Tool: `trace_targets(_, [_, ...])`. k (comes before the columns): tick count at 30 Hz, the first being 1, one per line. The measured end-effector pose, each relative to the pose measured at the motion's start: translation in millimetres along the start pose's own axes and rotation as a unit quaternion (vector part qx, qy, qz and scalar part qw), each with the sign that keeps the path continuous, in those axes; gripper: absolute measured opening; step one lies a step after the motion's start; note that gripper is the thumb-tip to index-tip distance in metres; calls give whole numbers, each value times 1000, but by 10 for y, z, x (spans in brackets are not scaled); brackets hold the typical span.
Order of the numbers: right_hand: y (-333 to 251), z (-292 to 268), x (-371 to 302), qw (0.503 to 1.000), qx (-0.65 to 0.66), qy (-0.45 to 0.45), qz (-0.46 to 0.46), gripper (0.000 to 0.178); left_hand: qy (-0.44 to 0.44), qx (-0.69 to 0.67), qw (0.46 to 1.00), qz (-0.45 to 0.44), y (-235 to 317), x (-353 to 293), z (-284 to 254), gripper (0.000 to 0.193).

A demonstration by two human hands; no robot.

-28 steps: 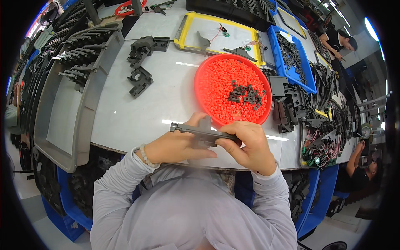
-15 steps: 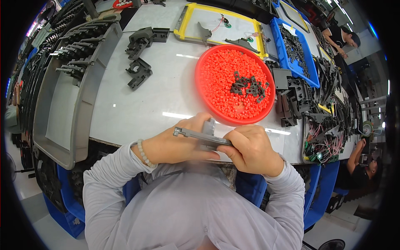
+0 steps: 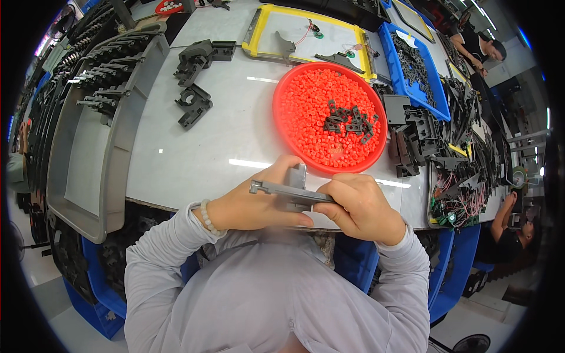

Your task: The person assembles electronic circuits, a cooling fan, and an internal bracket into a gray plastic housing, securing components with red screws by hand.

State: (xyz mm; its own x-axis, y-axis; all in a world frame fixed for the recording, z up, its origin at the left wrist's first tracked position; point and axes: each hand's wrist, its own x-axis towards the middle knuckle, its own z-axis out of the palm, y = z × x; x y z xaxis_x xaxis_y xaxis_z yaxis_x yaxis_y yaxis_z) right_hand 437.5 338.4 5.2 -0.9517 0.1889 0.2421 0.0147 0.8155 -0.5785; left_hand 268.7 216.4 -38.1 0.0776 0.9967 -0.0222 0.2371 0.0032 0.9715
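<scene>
Fingers of the right hand are pinched tight, the thumb and curled forefinger gripping the right end of a long grey plastic part. The left hand is spread around it, thumb reaching right beneath the bar and another finger raised behind the part's upright block; how firmly it holds, I cannot tell. The part's notched left end juts over that hand, touching nothing else.

The part is held over the near edge of the white table, just in front of the grey-clad body. Beyond the hands, near the knuckles, sits the round rim of a red bowl of small red pieces. To the left, a broad stretch of tabletop shows as far as the long wall of a grey tray; two black parts lie farther back there. On the right, a narrower strip separates the bowl from stacked dark parts.
</scene>
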Motion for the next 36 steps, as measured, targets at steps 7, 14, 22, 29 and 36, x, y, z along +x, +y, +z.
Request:
trace_targets(7, [32,11,-57,1000,10,-4,-3,22,-11,64,998,25,75,0,-11,80])
trace_targets(14, [26,61,-57,999,10,-22,23,25,-8,116,993,13,112,3,1,65])
trace_targets(22, [19,70,31,998,-8,-13,69,20,-5,96,995,15,93,57,55,42])
trace_targets(29, [70,196,14,989,125,63,57,31,100,87,990,48,69,46,107,44])
trace_targets(36, [46,264,27,987,136,88,5,30,112,195,973,45,60,21,126,52])
